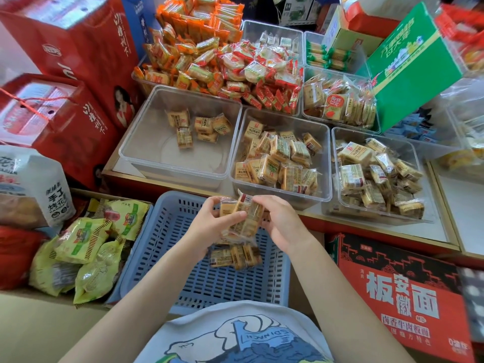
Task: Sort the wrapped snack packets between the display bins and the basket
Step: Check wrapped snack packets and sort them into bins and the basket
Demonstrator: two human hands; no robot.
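Both my hands hold a bundle of tan wrapped snack packets above the blue slotted basket. My left hand grips the bundle from the left, fingers curled round it. My right hand grips it from the right. A few more packets lie in the basket under my hands. Beyond the basket stand three clear display bins: the left bin with several packets, the middle bin and the right bin fuller.
Red gift boxes stand at the left, green-yellow snack bags in a carton beside the basket. A red noodle carton sits at the lower right. Heaped orange and red packets fill bins behind; a green box leans at the back right.
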